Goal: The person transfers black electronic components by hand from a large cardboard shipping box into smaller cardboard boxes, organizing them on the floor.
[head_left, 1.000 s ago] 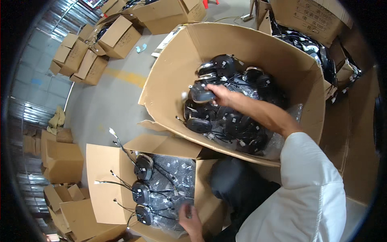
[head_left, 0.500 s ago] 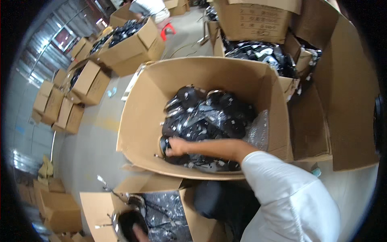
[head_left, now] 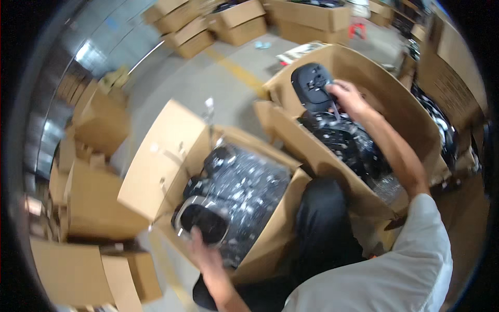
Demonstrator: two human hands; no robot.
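Note:
My right hand (head_left: 349, 99) grips the edge of a black oval plastic housing (head_left: 311, 83), raised over the left end of a large cardboard box (head_left: 358, 195). More glossy black housings (head_left: 340, 140) lie heaped in that box. Lower left, a smaller open carton (head_left: 270, 236) holds dark pieces under clear bubble wrap (head_left: 257, 190). A dark oval piece with a shiny rim (head_left: 205, 221) lies at its near left side. My left hand (head_left: 205, 255) is beside that piece, fingers stretched and somewhat blurred; whether it touches the rim I cannot tell.
Loose cables with white connectors (head_left: 209, 104) stick up by the carton's raised flap (head_left: 163, 161). Cardboard boxes (head_left: 104, 200) crowd the left, and others (head_left: 306, 23) stand along the back. A red stool (head_left: 357, 31) is far off. My dark-clad knee (head_left: 325, 208) sits between the two boxes.
My view has swung to the left. My right hand has lifted a black housing from the heap in the large box. My left hand has come further into view beside the rimmed piece.

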